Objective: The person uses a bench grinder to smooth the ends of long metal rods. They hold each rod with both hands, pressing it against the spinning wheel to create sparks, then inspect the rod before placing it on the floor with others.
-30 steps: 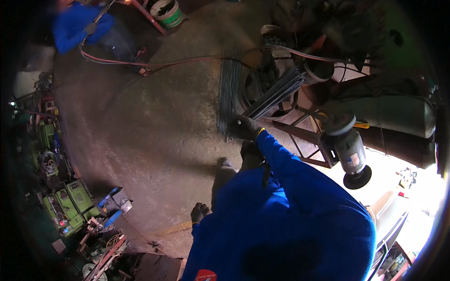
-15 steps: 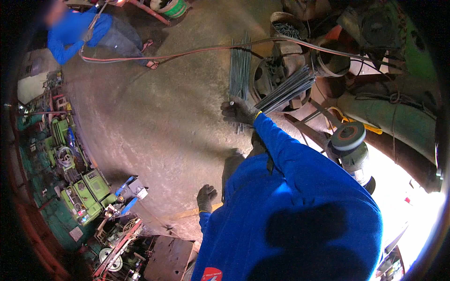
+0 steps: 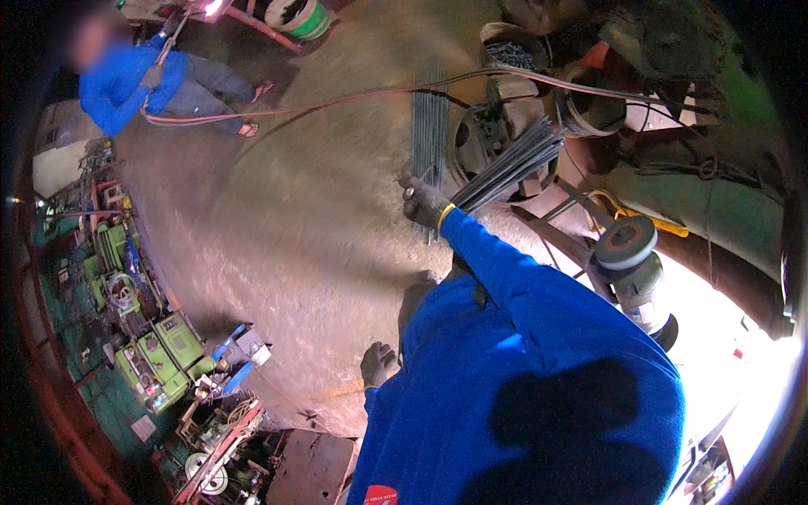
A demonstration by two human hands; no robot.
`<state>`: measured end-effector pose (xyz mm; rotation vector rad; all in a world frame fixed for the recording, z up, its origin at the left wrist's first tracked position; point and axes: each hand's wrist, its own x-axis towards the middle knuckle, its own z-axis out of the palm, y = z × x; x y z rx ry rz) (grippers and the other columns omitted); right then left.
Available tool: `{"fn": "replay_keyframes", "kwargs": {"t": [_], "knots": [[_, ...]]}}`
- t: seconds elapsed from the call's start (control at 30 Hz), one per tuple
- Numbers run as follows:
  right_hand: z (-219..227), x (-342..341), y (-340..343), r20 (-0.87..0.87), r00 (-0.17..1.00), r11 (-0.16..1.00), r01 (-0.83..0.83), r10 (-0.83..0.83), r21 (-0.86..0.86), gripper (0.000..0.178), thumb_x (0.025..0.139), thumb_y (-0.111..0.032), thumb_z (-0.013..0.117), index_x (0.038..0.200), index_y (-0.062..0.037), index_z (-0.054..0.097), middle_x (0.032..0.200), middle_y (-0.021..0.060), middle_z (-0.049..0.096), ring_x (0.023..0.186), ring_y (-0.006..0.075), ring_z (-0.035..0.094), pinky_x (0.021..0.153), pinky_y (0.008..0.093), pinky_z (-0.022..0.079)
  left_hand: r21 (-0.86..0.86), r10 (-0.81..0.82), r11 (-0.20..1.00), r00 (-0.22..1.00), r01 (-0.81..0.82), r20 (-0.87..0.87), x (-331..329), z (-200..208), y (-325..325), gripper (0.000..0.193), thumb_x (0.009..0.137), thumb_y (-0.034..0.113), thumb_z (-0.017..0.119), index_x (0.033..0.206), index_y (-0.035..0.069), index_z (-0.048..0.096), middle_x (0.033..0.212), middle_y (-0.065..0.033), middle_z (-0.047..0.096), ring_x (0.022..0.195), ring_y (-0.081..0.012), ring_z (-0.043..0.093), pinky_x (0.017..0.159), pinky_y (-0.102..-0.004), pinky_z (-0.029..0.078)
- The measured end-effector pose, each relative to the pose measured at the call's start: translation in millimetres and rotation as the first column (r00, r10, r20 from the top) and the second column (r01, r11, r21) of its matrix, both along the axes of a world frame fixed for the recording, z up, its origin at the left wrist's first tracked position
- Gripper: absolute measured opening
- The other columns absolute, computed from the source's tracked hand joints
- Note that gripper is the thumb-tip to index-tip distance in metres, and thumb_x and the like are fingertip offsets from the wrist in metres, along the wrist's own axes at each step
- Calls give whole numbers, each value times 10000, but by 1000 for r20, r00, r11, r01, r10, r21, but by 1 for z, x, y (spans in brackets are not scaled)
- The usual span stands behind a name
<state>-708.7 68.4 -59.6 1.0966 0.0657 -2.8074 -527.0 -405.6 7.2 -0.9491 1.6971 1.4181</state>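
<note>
Welding rods [image 3: 513,164] are being gripped as a bundle by the gloved right hand [image 3: 423,204], whose fingers [image 3: 412,192] are being kept wrapped closed around the near end of the bundle. From the fist, the long axis of the rods is being directed up and to the right, with the far ends fanning out above a dark round container [image 3: 484,139]. A second, flat set of rods [image 3: 427,135] is lying on the ground just left of that container, with its long axis running near to far and its near ends close beside the fist. The right hand is by far the nearer of the two to both sets.

The gloved left hand [image 3: 377,364] is being held low beside the body, well apart from the rods; it is holding nothing, and how far its fingers are curled cannot be told. Open concrete floor [image 3: 286,219] is lying to the left of the rods. To the right, room is being limited by an angle grinder [image 3: 633,269] and a green cylinder [image 3: 699,210]. A red hose [image 3: 337,101] is crossing the floor beyond, toward a seated person in blue [image 3: 126,84].
</note>
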Motion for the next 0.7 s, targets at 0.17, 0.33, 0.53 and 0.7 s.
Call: {"fn": "replay_keyframes", "kwargs": {"t": [0.17,0.33,0.53,0.7], "knots": [[166,26,-48,-6,998,979,-58,61,198,166,903,-277,699,895,-133,616,641,-10,565,530,136,531,499,300,454,-50,-98,994,995,99,16,16,4,2,419,967,339,583,1249,31,554,1147,-183,662,956,-311,675,838,-434,569],[257,38,-60,-37,995,896,-72,98,438,305,930,-347,634,854,-57,580,677,57,597,549,148,605,492,294,488,-186,-562,825,810,535,-164,21,-4,-23,436,979,329,567,1286,21,529,1150,-180,665,960,-304,683,823,-422,574],[308,64,-61,-164,986,882,93,-18,461,184,950,-228,647,956,-59,575,707,20,570,572,111,552,491,260,444,-96,111,990,986,-99,125,10,29,7,401,970,305,590,1262,33,551,1145,-181,666,941,-293,681,815,-409,576],[313,72,-71,-176,984,848,86,9,523,184,946,-233,656,956,-69,574,714,17,573,576,112,555,507,258,447,-74,103,993,982,-92,158,17,23,-3,403,972,297,589,1268,29,539,1155,-184,661,956,-294,677,824,-410,574]]}}
